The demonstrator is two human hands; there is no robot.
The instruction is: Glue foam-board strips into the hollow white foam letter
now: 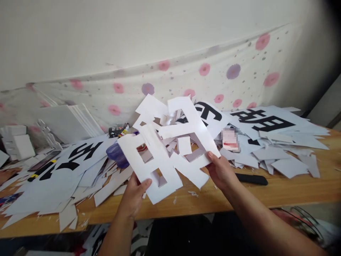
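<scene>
Plainly, the only writing here is the big black characters printed on the white sheets: one on the right sheet (263, 121), one behind the hands (210, 112) and tilted strokes on the left sheet (77, 156). None shows whole enough for me to read, and a small label (230, 139) is blurred out. The white cut-out character (165, 153) is held up over the middle of the desk (293, 192), tilted and facing the person. The left hand (134, 197) comes up from below, its grip closed on the lower left corner with the thumb on top. The right hand (221, 172) pinches the right edge, forearm slanting in from the lower right. Offcuts cover most of the desk, and bare wood shows only along the near edge, where a black tool (252, 179) lies. A purple object (117, 154) sits half hidden behind the cut-out. A flowered cloth (186, 74) hangs on the wall behind.
</scene>
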